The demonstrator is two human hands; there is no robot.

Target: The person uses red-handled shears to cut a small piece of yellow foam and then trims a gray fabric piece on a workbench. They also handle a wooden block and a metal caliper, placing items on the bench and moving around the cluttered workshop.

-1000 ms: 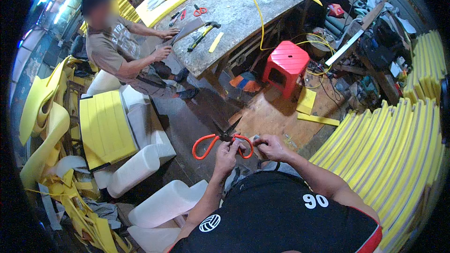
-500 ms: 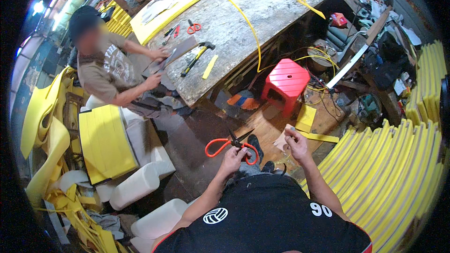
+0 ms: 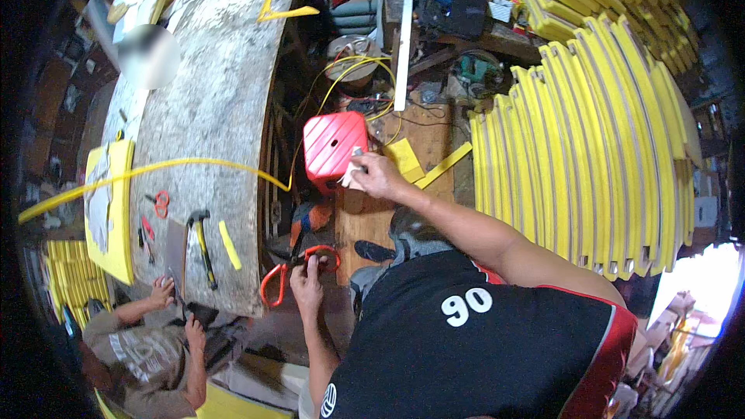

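Observation:
My left hand [image 3: 308, 283] grips a large pair of scissors with orange handles [image 3: 272, 285] and dark blades, held near the worktable's lower corner. My right hand [image 3: 376, 173] reaches to the red plastic stool [image 3: 325, 138], fingers closed on a pale scrap [image 3: 349, 179] at its right edge; a small greyish bit shows at the fingertips, too small to name. Beyond the stool's lower right side lie a yellow foam piece [image 3: 403, 157] and a yellow strip [image 3: 440, 166] on a wooden board [image 3: 358, 214].
A worktable [image 3: 202, 89] at left holds a hammer [image 3: 202, 244], small tools and foam pieces; a yellow hose crosses it. A co-worker [image 3: 140, 361] works at its near end. Stacked yellow foam panels [image 3: 574, 163] fill the right; cables and clutter [image 3: 361, 77] lie beyond the stool.
My view has swung to the right. My right hand has reached forward to the red stool with the pale scrap, while my left hand still holds the scissors.

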